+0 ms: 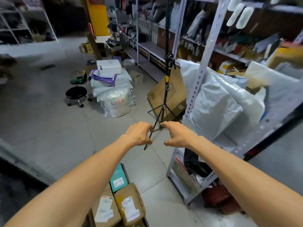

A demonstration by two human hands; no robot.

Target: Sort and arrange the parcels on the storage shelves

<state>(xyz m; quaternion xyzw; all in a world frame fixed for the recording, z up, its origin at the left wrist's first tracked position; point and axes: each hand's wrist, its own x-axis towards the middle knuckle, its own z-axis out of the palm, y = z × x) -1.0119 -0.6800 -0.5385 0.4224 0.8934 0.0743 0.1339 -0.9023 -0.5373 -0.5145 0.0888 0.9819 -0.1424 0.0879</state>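
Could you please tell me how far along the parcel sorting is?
Done: white bags sit on the near shelf. In hand: nothing; left hand and right hand are both empty. Left: the floor pile by the stool and the labelled cardboard boxes below are unshelved.

Teal parcel (120,172), white label. Brown cardboard boxes (129,190), white labels. Black stool (76,92). Black light stand (165,99), yellow band. Pale grey mailer bags (216,108). Yellow pillar (99,17).

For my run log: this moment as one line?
left hand: empty, fingers curved | right hand: empty, fingers curved | cardboard parcels: below arms, untouched | white mailer bags: on shelf rack
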